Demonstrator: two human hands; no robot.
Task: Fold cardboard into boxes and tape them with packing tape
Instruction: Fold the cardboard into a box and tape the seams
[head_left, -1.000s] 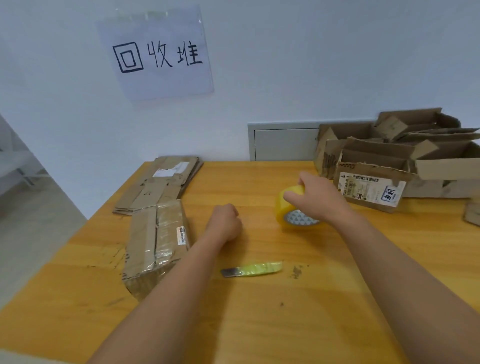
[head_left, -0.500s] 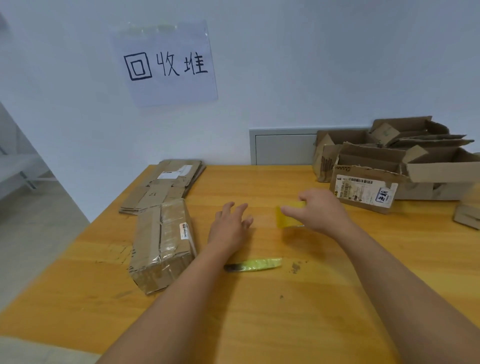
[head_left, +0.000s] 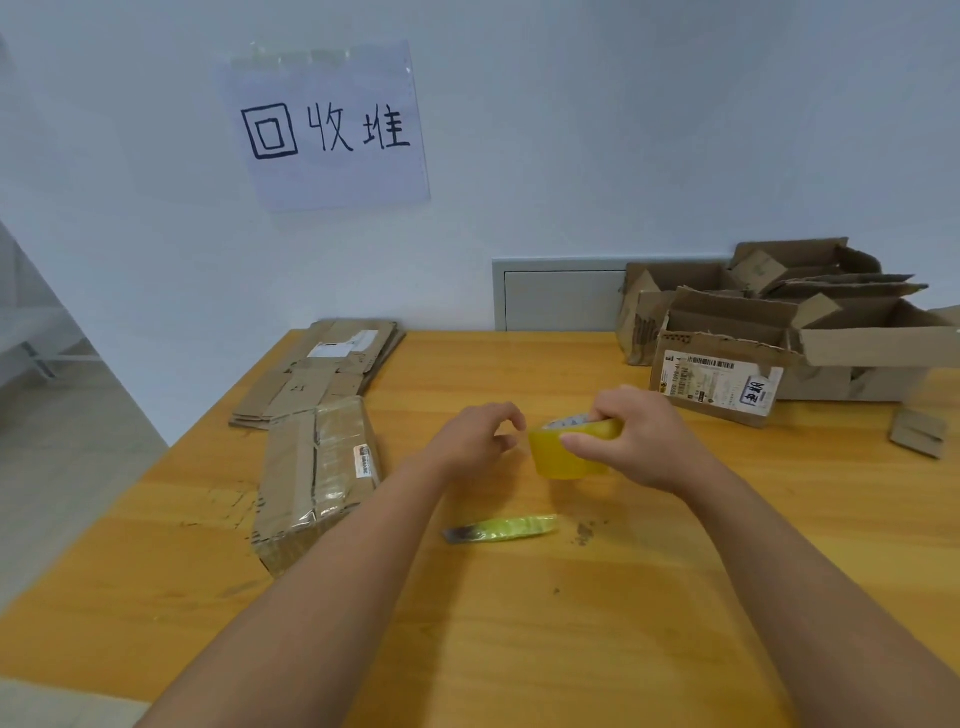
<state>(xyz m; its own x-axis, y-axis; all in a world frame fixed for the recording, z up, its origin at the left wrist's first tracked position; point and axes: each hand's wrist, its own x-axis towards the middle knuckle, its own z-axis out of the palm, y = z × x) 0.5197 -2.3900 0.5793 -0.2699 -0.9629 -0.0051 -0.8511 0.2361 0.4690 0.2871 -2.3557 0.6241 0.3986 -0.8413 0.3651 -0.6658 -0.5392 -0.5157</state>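
Two bare hands over wooden tabletop (head_left: 675, 597). Right hand (head_left: 641, 439) grip clasps yellow packing-tape roll (head_left: 563, 451), centre. Left hand (head_left: 475, 441) at roll's 9 o'clock, fingers loosely curled, pinching nothing. Flattened cardboard stack (head_left: 317, 374) at 10 o'clock.

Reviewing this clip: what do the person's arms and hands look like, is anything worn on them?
Both forearms are bare as far as the frame shows, with no sleeves visible. The left hand and right hand wear no gloves. No watch, bracelet or ring shows on the wrists or fingers.
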